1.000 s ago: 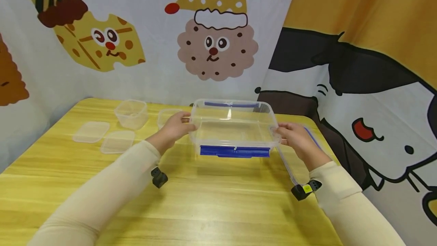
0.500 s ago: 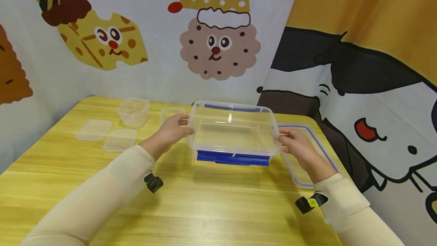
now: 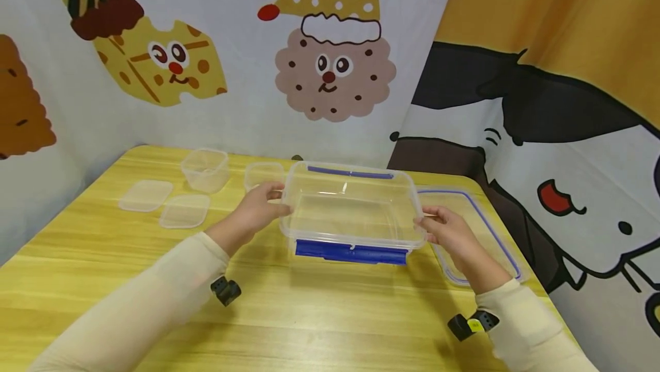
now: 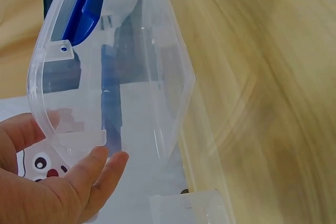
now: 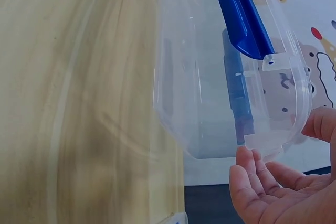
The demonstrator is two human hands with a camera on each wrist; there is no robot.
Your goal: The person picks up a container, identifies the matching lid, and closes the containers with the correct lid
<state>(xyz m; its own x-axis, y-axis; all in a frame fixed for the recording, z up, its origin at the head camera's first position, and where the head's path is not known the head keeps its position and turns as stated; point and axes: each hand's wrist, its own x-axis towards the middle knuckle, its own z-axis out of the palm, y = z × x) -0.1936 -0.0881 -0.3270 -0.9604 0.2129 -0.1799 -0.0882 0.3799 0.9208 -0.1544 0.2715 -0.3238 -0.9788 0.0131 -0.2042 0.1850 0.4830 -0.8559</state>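
Observation:
A large clear plastic food container [image 3: 350,211] with blue side latches is held between both hands, its open top facing up. My left hand [image 3: 252,211] grips its left rim, thumb on the inner side and fingers under the outer edge. On the opposite short side my right hand [image 3: 451,237] pinches the rim in the same way. In the left wrist view, a blue latch [image 4: 90,9] hangs along the long wall. The right wrist view has the fingertips [image 5: 247,158] under the rim tab, with the container's base close over the tabletop.
A large clear lid [image 3: 476,234] with a blue seal lies on the right of the wooden table [image 3: 309,326]. Back left stand a small clear container [image 3: 205,171] and another clear piece [image 3: 263,174], with two small lids [image 3: 146,195] nearby. A printed curtain hangs behind.
Both hands have lowered the large container toward the front of the table and tipped it so more of its inside shows. More of the blue-sealed lid is visible beside it.

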